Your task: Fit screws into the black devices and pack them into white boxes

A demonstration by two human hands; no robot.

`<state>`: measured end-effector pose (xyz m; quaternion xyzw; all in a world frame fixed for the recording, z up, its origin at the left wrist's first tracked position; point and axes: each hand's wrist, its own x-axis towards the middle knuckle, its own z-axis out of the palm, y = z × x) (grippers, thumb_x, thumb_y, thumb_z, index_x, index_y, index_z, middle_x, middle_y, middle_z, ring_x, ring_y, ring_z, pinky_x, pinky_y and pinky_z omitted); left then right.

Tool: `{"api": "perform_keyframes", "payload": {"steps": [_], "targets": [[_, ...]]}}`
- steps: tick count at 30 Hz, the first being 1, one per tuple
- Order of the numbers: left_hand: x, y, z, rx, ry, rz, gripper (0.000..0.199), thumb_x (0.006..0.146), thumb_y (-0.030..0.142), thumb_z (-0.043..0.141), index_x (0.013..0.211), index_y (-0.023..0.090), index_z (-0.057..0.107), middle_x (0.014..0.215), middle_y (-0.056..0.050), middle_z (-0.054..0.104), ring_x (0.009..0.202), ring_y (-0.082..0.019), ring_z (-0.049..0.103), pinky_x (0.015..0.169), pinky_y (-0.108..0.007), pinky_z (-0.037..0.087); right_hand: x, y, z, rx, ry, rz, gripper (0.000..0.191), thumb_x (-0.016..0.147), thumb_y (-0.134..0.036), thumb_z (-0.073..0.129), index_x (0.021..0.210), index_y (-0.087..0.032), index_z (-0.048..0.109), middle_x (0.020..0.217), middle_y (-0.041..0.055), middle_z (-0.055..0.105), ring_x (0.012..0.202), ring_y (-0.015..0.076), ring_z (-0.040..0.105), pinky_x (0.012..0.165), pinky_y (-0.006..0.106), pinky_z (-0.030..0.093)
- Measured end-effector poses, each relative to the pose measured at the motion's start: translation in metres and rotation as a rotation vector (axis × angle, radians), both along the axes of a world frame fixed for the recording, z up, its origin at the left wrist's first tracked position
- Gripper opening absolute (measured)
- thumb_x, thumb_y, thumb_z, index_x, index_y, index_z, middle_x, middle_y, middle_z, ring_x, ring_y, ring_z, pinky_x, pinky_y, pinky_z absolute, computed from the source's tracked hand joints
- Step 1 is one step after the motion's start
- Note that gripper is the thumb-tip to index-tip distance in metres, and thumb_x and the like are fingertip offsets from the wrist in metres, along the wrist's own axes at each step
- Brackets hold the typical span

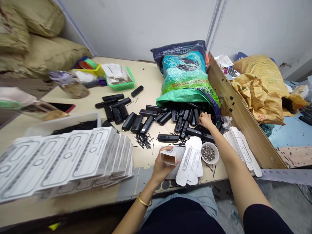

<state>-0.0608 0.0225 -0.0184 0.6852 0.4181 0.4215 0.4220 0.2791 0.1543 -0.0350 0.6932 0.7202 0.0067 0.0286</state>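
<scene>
My left hand (161, 165) is wrapped round a white cardboard box (168, 158), its open end facing me. My right hand (206, 120) reaches to the mouth of a printed sack (187, 76), fingers bent over a long black plastic case (196, 116); the fingertips are partly hidden. More black cases (168, 138) spill from the sack across the table. Between my arms lie flat white cartons (188, 161) with printed line drawings, beside a white bowl of small metal screws (209, 153). Thin black sticks (144, 140) are scattered near the cases.
Stacked white printed boxes (91, 152) fill the left front, before a white bin (99, 120) of black pieces. A green basket (120, 85) stands farther back. A wooden board (241, 107) edges the right side, with yellow sacks (263, 84) beyond. More flat cartons (243, 151) lie against it.
</scene>
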Motion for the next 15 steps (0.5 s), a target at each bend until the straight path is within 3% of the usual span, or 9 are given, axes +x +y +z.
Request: {"api": "perform_keyframes", "payload": {"steps": [10, 15], "targets": [[-0.003, -0.007, -0.006, 0.017, 0.023, -0.004, 0.049, 0.069, 0.033, 0.074, 0.109, 0.021, 0.049, 0.111, -0.007, 0.057, 0.108, -0.023, 0.057, 0.094, -0.042, 0.048, -0.005, 0.005, 0.005, -0.066, 0.013, -0.015, 0.012, 0.079, -0.020, 0.059, 0.087, -0.020, 0.067, 0.103, 0.0100, 0.059, 0.102, 0.0258, 0.044, 0.085, 0.037, 0.028], [-0.003, -0.007, -0.012, -0.031, 0.038, 0.000, 0.049, 0.069, 0.034, 0.074, 0.109, 0.020, 0.050, 0.111, -0.008, 0.057, 0.107, -0.024, 0.058, 0.093, -0.043, 0.048, -0.009, 0.006, 0.006, -0.142, 0.066, 0.009, 0.014, 0.083, -0.022, 0.055, 0.090, -0.021, 0.067, 0.097, 0.0059, 0.067, 0.095, 0.0200, 0.054, 0.082, 0.030, 0.032]]}}
